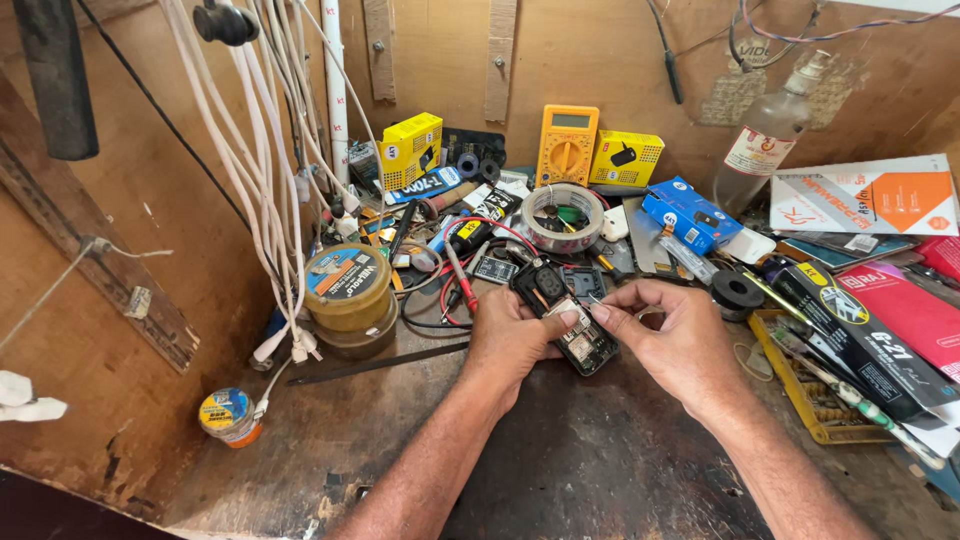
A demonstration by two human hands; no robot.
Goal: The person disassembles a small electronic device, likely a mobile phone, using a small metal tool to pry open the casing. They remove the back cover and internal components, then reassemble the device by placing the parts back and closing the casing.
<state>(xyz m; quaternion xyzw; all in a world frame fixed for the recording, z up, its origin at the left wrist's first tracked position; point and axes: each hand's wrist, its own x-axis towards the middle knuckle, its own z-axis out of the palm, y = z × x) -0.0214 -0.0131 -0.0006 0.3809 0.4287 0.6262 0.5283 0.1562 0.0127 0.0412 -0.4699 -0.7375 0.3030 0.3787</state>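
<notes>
Right at the bench's near middle, the left hand (512,338) grips a small opened black device (580,340), thumb pressed on top; the right hand (672,335) pinches something thin at its upper edge. Just beyond the device lies a tape roll (563,217), farther back a yellow multimeter (567,145).

Your left hand (510,335) lies knuckles up, fingers curled inward, thumb extended toward the right fingertips. Your right hand (672,335) faces it, index finger and thumb pinched together at their tips, remaining fingers loosely bent behind. The two thumbs nearly meet. Both bare forearms angle inward from the lower edge, wrists straight.
</notes>
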